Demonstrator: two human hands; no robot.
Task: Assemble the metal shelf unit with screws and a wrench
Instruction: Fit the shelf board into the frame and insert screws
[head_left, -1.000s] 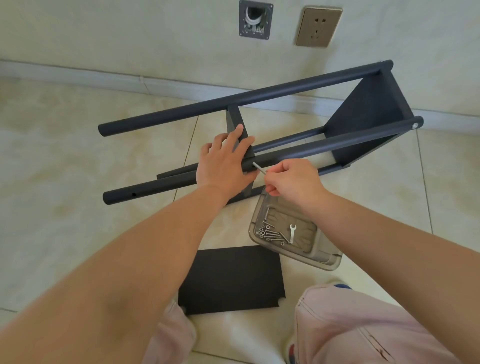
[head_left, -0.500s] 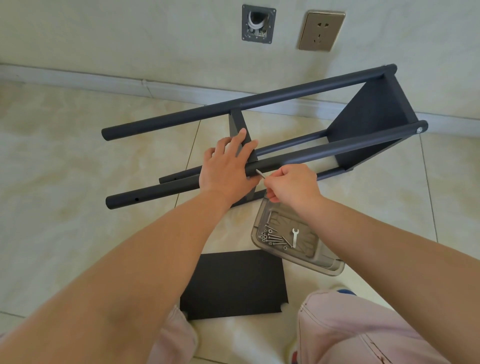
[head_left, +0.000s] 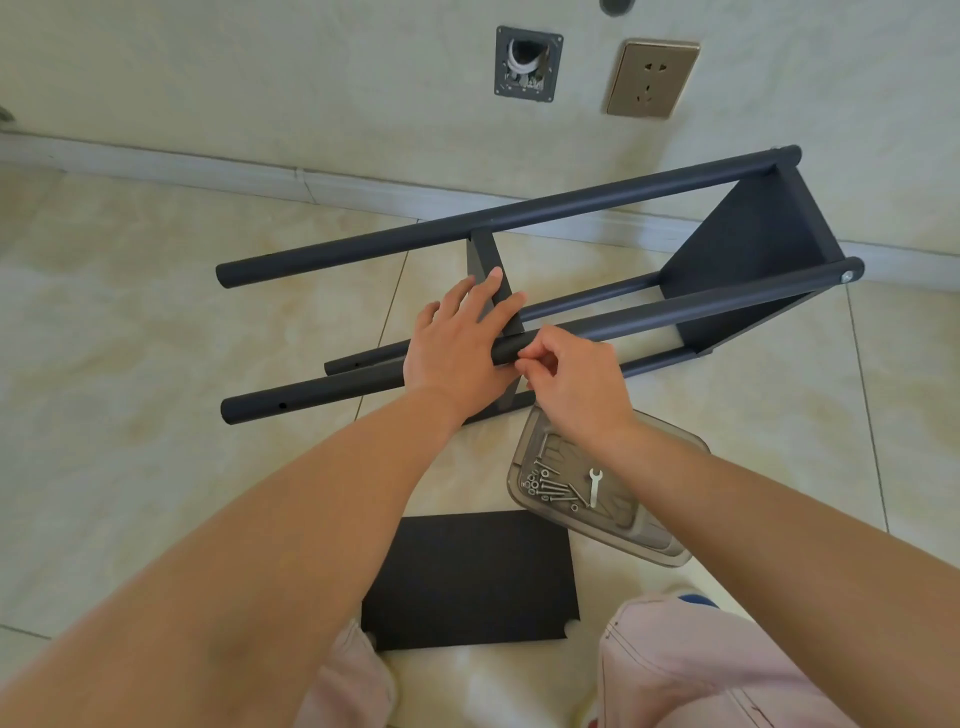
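Both hands at shelf frame (head_left: 597, 322): left hand (head_left: 457, 353) flat, open on near pole (head_left: 675, 306); right hand (head_left: 571, 382) pinched at it, contents unseen. Risk: pole shifts, screw cross-threads. Wrench (head_left: 594, 486) in tray (head_left: 670, 556) below right wrist.

Beige tile floor (head_left: 130, 364), white baseboard (head_left: 260, 174) along far wall (head_left: 311, 78). On wall: gold socket (head_left: 652, 78), open junction box (head_left: 527, 65) with white cable just left of it. Pink trousers (head_left: 691, 670) near edge.

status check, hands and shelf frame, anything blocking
Left hand flat on near pole. Right hand pinching at its side, screw hidden. Wrench unused in tray. Nothing blocking.
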